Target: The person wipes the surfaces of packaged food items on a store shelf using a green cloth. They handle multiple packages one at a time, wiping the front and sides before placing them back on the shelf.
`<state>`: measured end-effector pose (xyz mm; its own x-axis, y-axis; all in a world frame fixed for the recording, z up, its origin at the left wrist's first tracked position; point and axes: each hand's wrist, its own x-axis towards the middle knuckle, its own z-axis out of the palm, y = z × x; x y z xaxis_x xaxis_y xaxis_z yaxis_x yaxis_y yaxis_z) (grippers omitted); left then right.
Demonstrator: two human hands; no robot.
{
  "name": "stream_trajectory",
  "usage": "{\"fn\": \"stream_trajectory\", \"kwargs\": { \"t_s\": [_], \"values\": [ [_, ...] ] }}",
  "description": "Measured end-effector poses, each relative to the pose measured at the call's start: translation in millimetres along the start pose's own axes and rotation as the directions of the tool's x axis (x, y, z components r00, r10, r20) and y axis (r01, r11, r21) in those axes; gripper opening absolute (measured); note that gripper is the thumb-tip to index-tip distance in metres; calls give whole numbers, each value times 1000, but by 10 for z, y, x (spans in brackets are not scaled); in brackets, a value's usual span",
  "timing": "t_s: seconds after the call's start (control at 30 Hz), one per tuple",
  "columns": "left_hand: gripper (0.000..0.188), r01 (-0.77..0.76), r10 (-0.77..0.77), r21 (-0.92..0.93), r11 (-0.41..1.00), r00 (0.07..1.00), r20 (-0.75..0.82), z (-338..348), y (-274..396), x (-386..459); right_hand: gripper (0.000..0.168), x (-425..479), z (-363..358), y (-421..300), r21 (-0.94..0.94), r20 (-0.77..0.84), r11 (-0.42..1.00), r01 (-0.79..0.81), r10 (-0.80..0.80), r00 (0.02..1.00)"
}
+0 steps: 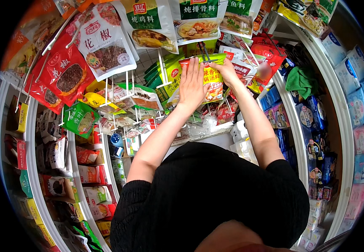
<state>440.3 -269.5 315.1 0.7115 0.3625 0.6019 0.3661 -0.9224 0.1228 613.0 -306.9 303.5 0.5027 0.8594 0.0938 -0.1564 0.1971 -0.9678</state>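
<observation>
A yellow, red and green packet of hot pot seasoning (216, 82) hangs before me on a dark metal display hook (204, 54). My left hand (193, 82) lies flat over its left part, fingers stretched upward. At the packet's upper right edge, my right hand (226, 71) grips the bag, thumb at the front near the hook. Yellow-green packets (172, 77) hang just left of my left hand. White and dark red sauce packets (239, 66) are to the right, partly behind my right hand.
Large seasoning pouches (148, 23) hang above. White wire hooks (107, 94) stick out at left, some bearing pouches such as the green one (81, 119). A green cloth (302, 82) rests by the right shelves. Blue packs (357, 107) line the far right shelf.
</observation>
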Motion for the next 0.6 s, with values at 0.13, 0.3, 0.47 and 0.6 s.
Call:
{"fn": "stream_trajectory", "kwargs": {
  "t_s": [0.13, 0.3, 0.47, 0.6],
  "values": [
    [75, -10, 10, 74, 997, 1000, 5, 104, -84, 4, 25, -7, 108, 14, -191, -160, 968, 163, -195, 968],
    [68, -157, 158, 192, 969, 987, 11, 287, -128, -155, 38, 20, 25, 155, -519, -180, 803, 294, -439, 881],
    [63, -257, 219, 179, 950, 953, 210, 468, -190, -350, 31, -282, -101, 86, -558, -304, 766, 321, -548, 779],
    [52, -238, 199, 130, 962, 945, 258, 364, -128, -321, 23, -625, -453, -311, -955, 39, 140, 260, -814, 580]
  ]
}}
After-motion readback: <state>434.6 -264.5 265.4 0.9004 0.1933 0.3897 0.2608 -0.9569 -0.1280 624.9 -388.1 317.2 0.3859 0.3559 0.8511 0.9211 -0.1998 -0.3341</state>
